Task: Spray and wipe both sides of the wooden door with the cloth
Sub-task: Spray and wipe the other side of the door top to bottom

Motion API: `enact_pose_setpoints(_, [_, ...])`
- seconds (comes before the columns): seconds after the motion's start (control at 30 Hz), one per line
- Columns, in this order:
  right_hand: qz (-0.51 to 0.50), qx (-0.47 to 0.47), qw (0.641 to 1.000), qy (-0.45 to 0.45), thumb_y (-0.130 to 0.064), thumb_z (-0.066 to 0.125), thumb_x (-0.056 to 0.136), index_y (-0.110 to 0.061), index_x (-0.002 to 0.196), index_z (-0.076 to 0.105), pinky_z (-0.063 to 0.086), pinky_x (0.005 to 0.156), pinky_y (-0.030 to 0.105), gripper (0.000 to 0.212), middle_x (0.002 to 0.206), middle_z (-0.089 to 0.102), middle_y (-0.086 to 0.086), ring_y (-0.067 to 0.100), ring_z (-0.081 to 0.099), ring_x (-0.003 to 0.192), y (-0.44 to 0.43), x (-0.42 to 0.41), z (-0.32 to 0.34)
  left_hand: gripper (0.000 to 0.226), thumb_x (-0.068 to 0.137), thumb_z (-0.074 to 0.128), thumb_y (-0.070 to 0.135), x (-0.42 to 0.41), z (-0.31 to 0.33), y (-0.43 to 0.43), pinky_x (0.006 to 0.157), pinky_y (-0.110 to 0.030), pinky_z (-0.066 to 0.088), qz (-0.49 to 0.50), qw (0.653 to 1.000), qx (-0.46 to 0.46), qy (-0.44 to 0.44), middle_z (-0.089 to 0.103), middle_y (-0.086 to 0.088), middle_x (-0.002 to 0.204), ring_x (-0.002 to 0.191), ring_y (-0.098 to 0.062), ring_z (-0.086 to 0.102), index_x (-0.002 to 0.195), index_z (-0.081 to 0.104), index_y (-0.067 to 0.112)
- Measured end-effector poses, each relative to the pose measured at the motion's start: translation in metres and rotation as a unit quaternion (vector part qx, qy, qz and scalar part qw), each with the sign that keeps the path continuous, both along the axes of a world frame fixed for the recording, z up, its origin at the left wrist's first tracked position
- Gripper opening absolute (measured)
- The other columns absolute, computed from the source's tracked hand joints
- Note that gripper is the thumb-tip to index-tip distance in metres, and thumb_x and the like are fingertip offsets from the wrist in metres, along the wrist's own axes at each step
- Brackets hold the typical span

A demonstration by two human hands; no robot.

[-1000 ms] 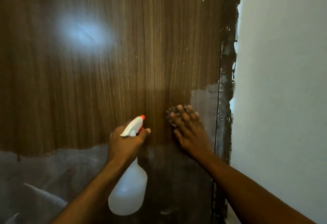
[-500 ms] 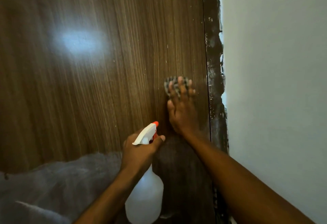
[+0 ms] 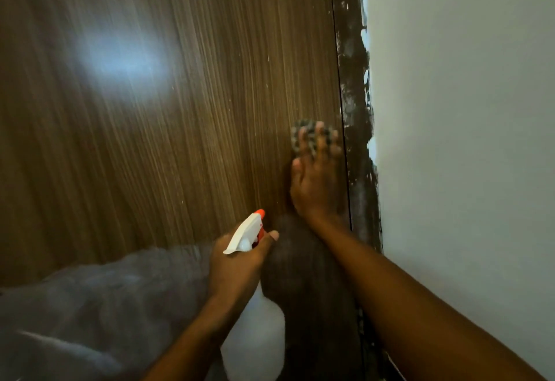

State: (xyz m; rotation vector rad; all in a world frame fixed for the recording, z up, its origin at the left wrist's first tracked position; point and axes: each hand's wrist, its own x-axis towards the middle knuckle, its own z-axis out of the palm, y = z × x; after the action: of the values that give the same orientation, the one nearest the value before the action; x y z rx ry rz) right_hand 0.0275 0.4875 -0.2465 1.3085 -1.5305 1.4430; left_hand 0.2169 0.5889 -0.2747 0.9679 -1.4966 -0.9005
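Note:
The brown wooden door fills the left and middle of the head view, its grain running up and down. My right hand lies flat against the door near its right edge, pressing a dark checked cloth under the fingertips. My left hand grips the neck of a translucent white spray bottle with a white trigger head and an orange nozzle that points up at the door.
A dark, paint-smeared door frame runs along the door's right edge, with a pale wall beyond it. A hazy grey patch covers the door's lower left. A bright light reflection shows on the upper left.
My right hand has slid the cloth upward along the door's right edge. The left hand with the bottle has kept its place below it, and the view has shifted.

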Motion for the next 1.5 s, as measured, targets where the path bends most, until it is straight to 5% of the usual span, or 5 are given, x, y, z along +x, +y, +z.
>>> enact_pose_setpoints(0.47, [-0.074,-0.009,0.981,-0.177,-0.039,0.025,0.104,-0.019,0.157,0.029,0.005,0.122,0.050,0.056,0.166,0.017,0.010,0.037,0.010,0.152,0.004,-0.013,-0.098,0.059,0.077,0.074,0.028,0.009,-0.063,-0.018,0.098,-0.032,0.044,0.041,0.998,0.018,-0.044,0.059,-0.007,0.121,0.112,-0.023,0.056,0.129,0.051,0.011])
enact_pose_setpoints(0.73, [0.003,0.075,0.971,0.226,-0.039,0.040,0.102,-0.023,0.155,0.028,0.009,0.123,0.054,0.056,0.166,0.012,0.007,0.036,0.010,0.153,0.013,0.006,-0.193,0.047,0.079,0.073,0.028,0.046,-0.060,-0.033,0.074,-0.015,0.047,0.061,0.995,-0.031,-0.066,0.064,-0.003,0.106,0.093,-0.014,0.061,0.120,0.058,0.011])
enact_pose_setpoints(1.0, [-0.069,0.064,0.983,-0.155,-0.044,0.023,0.105,-0.023,0.160,0.012,0.014,0.121,0.060,0.059,0.167,0.006,0.012,0.038,0.004,0.153,0.013,0.048,-0.138,0.053,0.081,0.070,0.029,0.091,-0.068,-0.027,0.087,-0.025,0.047,0.075,0.995,-0.028,-0.066,0.060,0.000,0.113,0.097,-0.011,0.054,0.128,0.053,0.012])
enact_pose_setpoints(1.27, [0.020,0.124,0.956,0.264,-0.037,0.038,0.104,-0.026,0.159,0.020,0.001,0.124,0.052,0.058,0.168,0.007,0.010,0.038,0.007,0.153,0.008,0.084,-0.211,0.051,0.081,0.070,0.031,0.119,-0.063,-0.031,0.096,-0.040,0.050,0.074,0.994,-0.031,-0.069,0.063,-0.003,0.118,0.107,-0.018,0.060,0.126,0.055,0.015])
enact_pose_setpoints(1.5, [-0.062,0.066,0.995,-0.048,-0.040,0.031,0.104,-0.024,0.160,0.001,-0.008,0.124,0.047,0.066,0.166,0.007,0.017,0.041,0.003,0.152,-0.005,0.118,-0.153,0.052,0.082,0.070,0.029,0.151,-0.068,-0.028,0.085,-0.021,0.043,0.099,0.993,-0.005,-0.070,0.056,0.005,0.107,0.095,-0.008,0.052,0.128,0.052,0.012])
